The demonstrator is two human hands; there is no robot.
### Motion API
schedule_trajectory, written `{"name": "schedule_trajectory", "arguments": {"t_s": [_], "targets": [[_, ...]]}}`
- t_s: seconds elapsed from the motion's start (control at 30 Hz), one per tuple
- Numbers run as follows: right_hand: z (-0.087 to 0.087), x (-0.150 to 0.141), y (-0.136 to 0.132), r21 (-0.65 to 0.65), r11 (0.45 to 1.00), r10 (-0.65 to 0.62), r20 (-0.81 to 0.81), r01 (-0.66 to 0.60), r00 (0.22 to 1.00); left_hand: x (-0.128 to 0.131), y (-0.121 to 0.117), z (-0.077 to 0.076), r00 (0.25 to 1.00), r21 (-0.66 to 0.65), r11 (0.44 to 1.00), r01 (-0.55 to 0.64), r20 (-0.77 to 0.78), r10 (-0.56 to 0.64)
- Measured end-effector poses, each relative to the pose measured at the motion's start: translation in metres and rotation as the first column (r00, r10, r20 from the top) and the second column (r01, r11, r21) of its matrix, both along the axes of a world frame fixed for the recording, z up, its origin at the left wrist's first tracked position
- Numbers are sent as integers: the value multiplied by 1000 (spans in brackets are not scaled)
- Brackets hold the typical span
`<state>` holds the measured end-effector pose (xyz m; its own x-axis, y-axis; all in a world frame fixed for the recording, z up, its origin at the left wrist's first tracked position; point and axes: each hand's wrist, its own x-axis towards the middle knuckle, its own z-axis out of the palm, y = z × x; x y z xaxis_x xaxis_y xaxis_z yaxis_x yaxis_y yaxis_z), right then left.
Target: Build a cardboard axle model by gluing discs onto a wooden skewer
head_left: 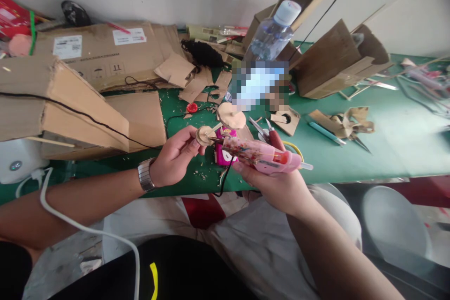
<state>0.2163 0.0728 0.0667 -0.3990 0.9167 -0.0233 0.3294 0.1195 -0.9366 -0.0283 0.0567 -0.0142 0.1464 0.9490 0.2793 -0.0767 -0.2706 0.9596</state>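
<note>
Cardboard flaps (82,98) are standing at the left. The left hand (176,157) is pinching a small disc (203,136) between thumb and fingers, over the green table (397,145). A larger disc (232,117) is showing just beyond. The pink glue gun (270,155) is pointing its nozzle at the small disc; I cannot tell whether they are touching. The right hand (274,182) is wrapping its fingers around the gun. Farther right, a blue knife (326,133) is lying.

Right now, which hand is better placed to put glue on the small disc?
Likely the right hand: it holds the pink glue gun, its nozzle pointing at the small disc, which the left hand holds.
</note>
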Motion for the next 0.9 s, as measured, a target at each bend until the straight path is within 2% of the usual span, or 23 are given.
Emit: {"name": "schedule_trajectory", "arguments": {"t_s": [0.43, 0.77, 0.9], "targets": [[2, -1, 0, 0, 1000, 2, -2, -2, 1000, -1, 0, -1, 1000, 5, 1000, 18, 8, -18], [1, 1, 2, 108, 991, 68, 54, -74, 996, -1, 1, -2, 1000, 26, 1000, 18, 25, -19], [0, 1, 2, 79, 995, 62, 27, -64, 998, -1, 1, -6, 999, 8, 1000, 27, 30, -28]]}}
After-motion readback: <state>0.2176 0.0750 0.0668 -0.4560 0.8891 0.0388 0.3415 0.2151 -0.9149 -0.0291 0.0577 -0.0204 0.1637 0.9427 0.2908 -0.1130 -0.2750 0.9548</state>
